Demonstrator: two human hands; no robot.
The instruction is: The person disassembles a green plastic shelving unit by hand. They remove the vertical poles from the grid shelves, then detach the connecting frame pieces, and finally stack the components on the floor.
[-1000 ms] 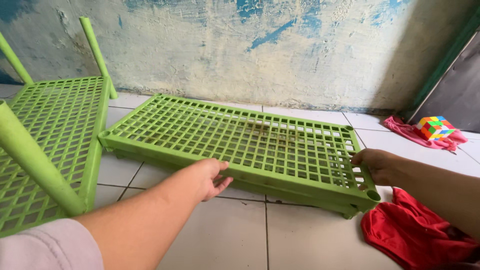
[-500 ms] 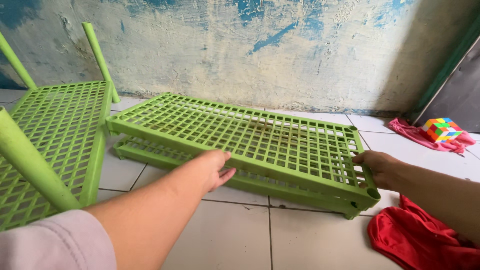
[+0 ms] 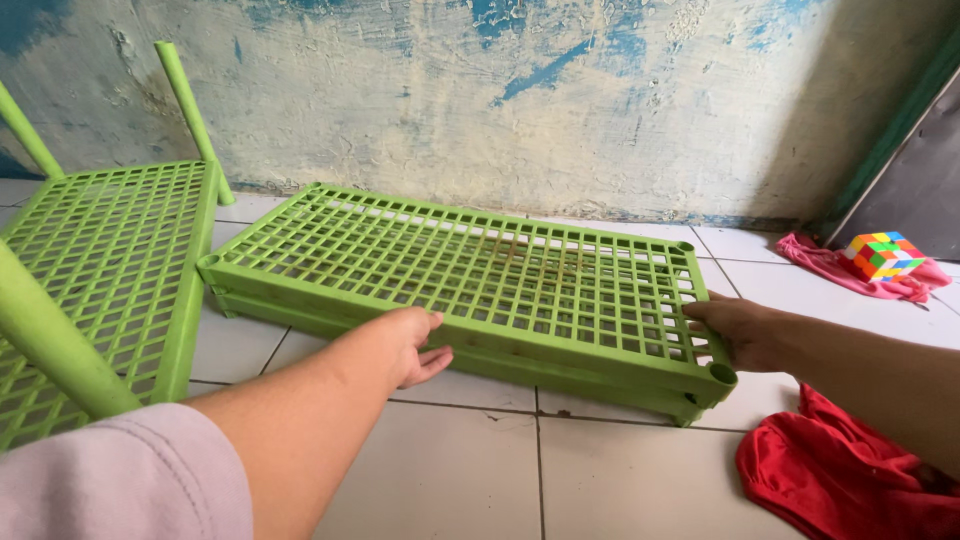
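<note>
Two green plastic grid shelves (image 3: 480, 270) lie stacked flat on the white tiled floor, along the wall. My left hand (image 3: 415, 345) grips the near long edge of the top shelf, fingers on the rim and thumb below it. My right hand (image 3: 745, 330) holds the shelf's right short edge, near a corner socket (image 3: 722, 374). A second green shelf with upright poles (image 3: 110, 260) stands at the left, one pole (image 3: 45, 340) close to my left arm.
A red cloth (image 3: 850, 480) lies on the tiles at the lower right. A pink cloth (image 3: 850, 275) with a multicoloured puzzle cube (image 3: 882, 253) on it sits by the dark door at the far right. The peeling wall runs behind the shelves.
Both hands stay on the same edges. The top shelf has lifted slightly at its left end, so the lower shelf shows beneath it, and the view has moved a little closer.
</note>
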